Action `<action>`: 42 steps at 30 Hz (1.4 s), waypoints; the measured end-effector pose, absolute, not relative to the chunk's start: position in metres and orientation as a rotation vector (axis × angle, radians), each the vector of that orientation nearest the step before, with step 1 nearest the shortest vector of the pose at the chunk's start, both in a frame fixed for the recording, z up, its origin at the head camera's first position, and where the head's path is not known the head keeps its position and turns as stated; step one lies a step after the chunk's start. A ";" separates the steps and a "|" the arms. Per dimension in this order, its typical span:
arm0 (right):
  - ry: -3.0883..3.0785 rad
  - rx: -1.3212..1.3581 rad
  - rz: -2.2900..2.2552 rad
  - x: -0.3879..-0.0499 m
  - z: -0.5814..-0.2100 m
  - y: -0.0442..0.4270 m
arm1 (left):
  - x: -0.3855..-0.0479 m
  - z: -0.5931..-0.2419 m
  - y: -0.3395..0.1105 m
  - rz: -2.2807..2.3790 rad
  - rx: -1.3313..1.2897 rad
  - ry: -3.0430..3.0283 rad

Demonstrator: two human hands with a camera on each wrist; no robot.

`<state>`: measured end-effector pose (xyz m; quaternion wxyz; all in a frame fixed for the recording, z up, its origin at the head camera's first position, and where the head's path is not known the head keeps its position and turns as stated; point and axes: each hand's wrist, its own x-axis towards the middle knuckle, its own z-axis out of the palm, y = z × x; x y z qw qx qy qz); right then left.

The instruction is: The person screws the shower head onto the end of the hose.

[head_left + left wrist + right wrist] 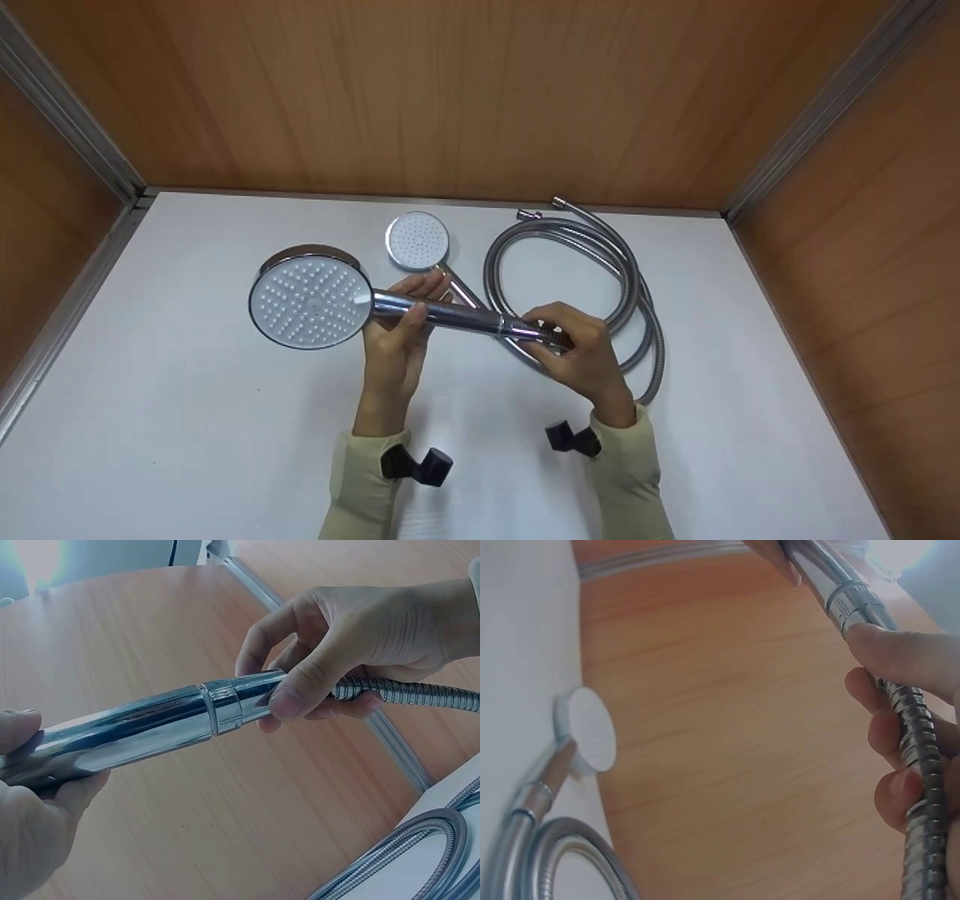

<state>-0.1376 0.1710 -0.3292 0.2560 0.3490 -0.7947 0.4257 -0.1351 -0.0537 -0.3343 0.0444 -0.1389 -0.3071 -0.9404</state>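
Note:
A large chrome shower head [311, 304] with a pale nozzle face is held above the table, face toward the head camera. My left hand [396, 345] grips its chrome handle [127, 731], thumb on one side and fingers on the other. At the handle's lower end, my right hand [581, 349] pinches a smooth chrome hose nut [259, 682] between thumb and fingers. The nut sits against the handle end, in line with it. From it a ribbed metal hose [922, 802] runs through the curled right fingers. How far the nut is threaded cannot be seen.
Behind the hands a smaller shower head [418, 240] lies on the white table [187, 375]. Coiled grey metal hose [637, 292] lies to the right, with two chrome ends [529, 215] near the back edge. Wooden panels [450, 97] enclose the back and sides.

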 end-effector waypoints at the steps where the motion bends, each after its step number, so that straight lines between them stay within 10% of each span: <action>1: -2.160 0.944 1.153 -0.137 -0.329 0.171 | -0.135 -0.334 -0.054 -2.874 -0.427 -0.937; 42: -2.122 0.984 1.172 -0.139 -0.329 0.171 | -0.137 -0.337 -0.054 -2.854 -0.461 -0.945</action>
